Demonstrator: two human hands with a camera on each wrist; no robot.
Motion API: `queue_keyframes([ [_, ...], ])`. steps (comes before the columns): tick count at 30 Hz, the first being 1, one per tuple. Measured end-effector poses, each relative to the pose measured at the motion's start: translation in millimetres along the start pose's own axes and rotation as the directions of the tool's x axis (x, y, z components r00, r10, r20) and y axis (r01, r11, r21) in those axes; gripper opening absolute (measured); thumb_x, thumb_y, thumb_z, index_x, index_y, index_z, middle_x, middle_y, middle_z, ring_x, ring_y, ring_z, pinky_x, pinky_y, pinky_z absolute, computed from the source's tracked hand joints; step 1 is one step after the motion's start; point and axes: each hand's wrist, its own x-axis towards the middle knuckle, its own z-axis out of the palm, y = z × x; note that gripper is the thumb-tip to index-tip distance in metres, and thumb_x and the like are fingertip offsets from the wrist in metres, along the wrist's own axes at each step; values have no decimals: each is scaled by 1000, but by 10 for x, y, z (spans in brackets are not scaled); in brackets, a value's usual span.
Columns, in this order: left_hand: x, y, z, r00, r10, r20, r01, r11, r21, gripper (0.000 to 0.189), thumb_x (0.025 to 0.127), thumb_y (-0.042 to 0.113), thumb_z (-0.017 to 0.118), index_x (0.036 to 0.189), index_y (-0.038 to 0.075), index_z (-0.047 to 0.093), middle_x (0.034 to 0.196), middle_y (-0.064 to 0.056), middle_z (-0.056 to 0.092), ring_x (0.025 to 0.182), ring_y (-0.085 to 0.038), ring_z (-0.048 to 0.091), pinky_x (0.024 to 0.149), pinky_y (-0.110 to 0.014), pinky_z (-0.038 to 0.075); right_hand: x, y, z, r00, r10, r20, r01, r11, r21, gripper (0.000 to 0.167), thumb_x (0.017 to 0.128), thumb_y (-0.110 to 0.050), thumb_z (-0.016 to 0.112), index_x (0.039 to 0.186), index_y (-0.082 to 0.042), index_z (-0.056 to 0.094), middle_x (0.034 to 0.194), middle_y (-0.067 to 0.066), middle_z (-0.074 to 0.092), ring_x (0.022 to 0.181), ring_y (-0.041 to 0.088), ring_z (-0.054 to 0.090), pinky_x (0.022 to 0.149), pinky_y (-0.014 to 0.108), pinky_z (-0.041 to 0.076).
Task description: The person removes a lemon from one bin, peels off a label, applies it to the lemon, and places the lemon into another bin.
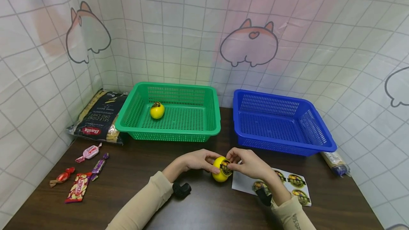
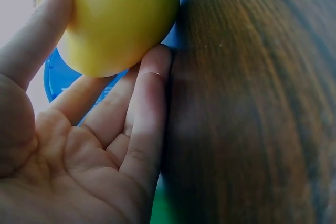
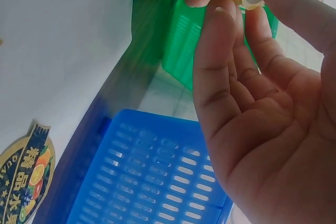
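Note:
My left hand (image 1: 199,159) holds a round yellow fruit (image 1: 220,175) just above the dark table, thumb on the near side. In the left wrist view, the fruit (image 2: 121,19) shows a green spot at its end, with the fingers beneath it. A black and gold sticker (image 1: 225,167) lies against the fruit's right side. My right hand (image 1: 249,162) pinches this sticker at its edge, the thumb over it in the right wrist view. Below the right forearm lies a white sheet (image 1: 241,183) of similar round stickers, partly hidden by the arm.
A green basket (image 1: 172,135) with another stickered yellow fruit (image 1: 157,110) stands behind the hands, beside a blue basket (image 1: 281,146). A pasta bag (image 1: 99,116) and several wrapped sweets, including a red packet (image 1: 78,187), lie left. Another packet (image 1: 335,163) sits far right.

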Motion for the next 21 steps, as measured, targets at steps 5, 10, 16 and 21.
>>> queue_keyframes([
  [5,2,5,5,1000,2,4,-2,1000,10,55,91,26,72,142,13,55,127,-9,70,109,-11,66,87,-28,56,4,9,-1,1000,-20,-1,20,1000,-21,20,93,-23,69,107,-11,63,96,3,70,86,9,64,67,19,51],
  [10,-9,12,8,1000,6,13,-6,1000,14,54,92,25,71,142,13,55,129,-10,69,111,-13,66,90,-29,56,4,25,7,999,-35,2,35,999,-23,21,94,-24,69,109,-11,61,100,5,71,90,12,66,70,19,53],
  [16,-35,39,0,998,23,63,-22,1000,-15,54,93,20,69,144,11,52,130,-11,68,109,-11,65,95,-28,55,-2,28,29,999,-52,12,52,999,-1,22,95,-26,68,110,-12,59,105,6,71,93,15,68,73,20,55],
  [21,-62,75,-9,992,56,115,-50,997,-51,55,94,16,67,146,9,49,131,-12,67,109,-10,63,97,-27,52,-5,18,35,998,-65,9,65,998,17,24,95,-27,68,112,-13,58,107,8,71,94,19,70,70,20,55],
])
